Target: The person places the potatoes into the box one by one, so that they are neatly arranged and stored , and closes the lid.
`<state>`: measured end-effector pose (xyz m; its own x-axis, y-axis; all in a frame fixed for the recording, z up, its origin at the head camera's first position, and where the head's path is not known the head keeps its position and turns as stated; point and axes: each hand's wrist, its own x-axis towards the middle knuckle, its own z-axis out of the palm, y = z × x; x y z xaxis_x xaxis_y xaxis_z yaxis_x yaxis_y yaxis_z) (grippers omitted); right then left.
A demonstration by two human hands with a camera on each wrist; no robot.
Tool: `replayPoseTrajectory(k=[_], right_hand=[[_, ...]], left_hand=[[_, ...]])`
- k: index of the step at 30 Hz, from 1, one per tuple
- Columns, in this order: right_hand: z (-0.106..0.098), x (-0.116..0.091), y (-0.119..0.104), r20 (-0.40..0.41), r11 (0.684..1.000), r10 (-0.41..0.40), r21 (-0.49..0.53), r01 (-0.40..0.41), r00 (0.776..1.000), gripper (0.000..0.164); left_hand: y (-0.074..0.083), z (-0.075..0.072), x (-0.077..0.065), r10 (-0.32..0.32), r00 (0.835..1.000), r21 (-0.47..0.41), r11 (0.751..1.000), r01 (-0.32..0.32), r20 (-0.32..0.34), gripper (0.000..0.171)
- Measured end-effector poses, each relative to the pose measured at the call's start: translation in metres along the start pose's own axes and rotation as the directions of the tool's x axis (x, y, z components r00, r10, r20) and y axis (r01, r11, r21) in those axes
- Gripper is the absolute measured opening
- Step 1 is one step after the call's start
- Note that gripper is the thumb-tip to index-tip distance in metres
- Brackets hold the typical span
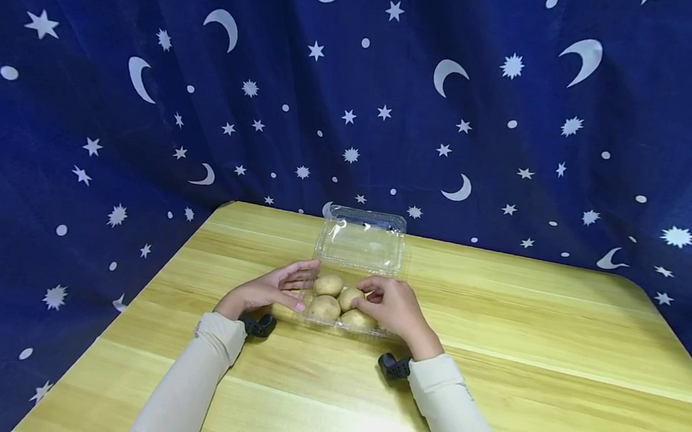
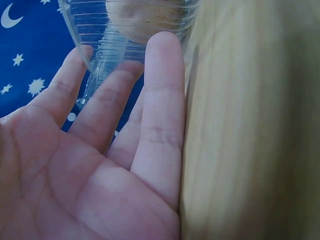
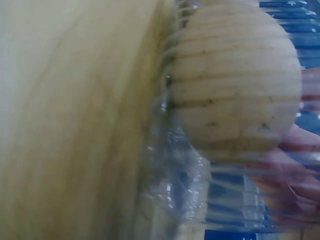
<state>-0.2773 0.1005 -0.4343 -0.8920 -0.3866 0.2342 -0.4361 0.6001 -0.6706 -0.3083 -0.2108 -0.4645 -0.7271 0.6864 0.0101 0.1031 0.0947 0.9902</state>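
Several yellow-brown potatoes (image 1: 328, 285) lie in a clear plastic clamshell box (image 1: 320, 322), its ribbed wall showing in both wrist views. At the box's left side, my left hand (image 1: 275, 288) rests with extended fingers, the fingertips (image 2: 162, 47) right at the ribbed wall. My right hand (image 1: 396, 308) reaches over the right part of the box and pinches a potato (image 1: 350, 298) between thumb and fingers. Another potato (image 1: 359, 320) sits just below that hand. In the right wrist view, a large potato (image 3: 235, 85) shows through the plastic, with parts of the hand behind it.
The box's transparent lid (image 1: 361, 243) stands folded back on the far side. Everything sits on a light wood-grain table (image 1: 526, 382). A dark blue curtain (image 1: 361, 88) with moons and stars hangs behind the table and on the left.
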Motion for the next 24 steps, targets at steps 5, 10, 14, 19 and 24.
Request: replayPoseTrajectory(k=[5, 10, 14, 19, 24], right_hand=[[-0.005, 0.0, 0.0, 0.035, 0.998, 0.0, 0.066, -0.003, 0.999, 0.025], [-0.01, 0.001, 0.001, 0.067, 0.985, 0.012, 0.171, -0.023, 0.998, 0.03], [-0.013, 0.0, 0.002, 0.078, 0.978, 0.0, 0.209, -0.017, 0.997, 0.034], [-0.017, 0.0, 0.002, 0.083, 0.973, -0.036, 0.232, 0.016, 0.996, 0.033], [-0.02, -0.002, 0.004, 0.085, 0.952, -0.045, 0.304, 0.017, 0.995, 0.034]], left_hand=[[0.0, 0.0, 0.001, 0.0, 1.0, -0.005, 1.0, 0.0, 0.004, 0.105], [0.001, 0.0, 0.0, -0.006, 1.0, -0.009, 1.0, 0.006, 0.005, 0.105], [0.001, 0.0, 0.0, -0.003, 1.0, -0.005, 1.0, 0.003, 0.005, 0.105], [0.001, 0.0, 0.0, 0.002, 1.0, -0.005, 1.0, -0.002, 0.008, 0.106], [0.001, 0.0, 0.001, 0.001, 1.0, -0.013, 1.0, -0.001, 0.017, 0.111]])
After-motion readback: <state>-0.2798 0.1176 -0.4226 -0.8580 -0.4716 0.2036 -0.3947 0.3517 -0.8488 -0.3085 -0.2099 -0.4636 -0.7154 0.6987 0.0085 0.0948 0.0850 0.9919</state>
